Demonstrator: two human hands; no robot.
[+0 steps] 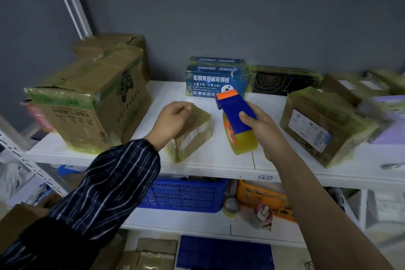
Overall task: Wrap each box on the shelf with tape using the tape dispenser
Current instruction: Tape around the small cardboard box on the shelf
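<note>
A small brown cardboard box (195,131) with a white label lies on the white shelf (219,162) near its front edge. My left hand (172,120) grips the box's top far corner, fingers curled over it. To the right, my right hand (262,125) holds a blue and orange tape dispenser (234,114) with a yellowish tape roll (244,141), just above the shelf and a little right of the box. The dispenser does not touch the box.
A large taped carton (92,103) stands at the left, a blue printed box (217,79) and a black box (282,82) at the back, and more taped parcels (324,125) at the right. Blue (186,195) and orange (260,198) baskets sit on the shelf below.
</note>
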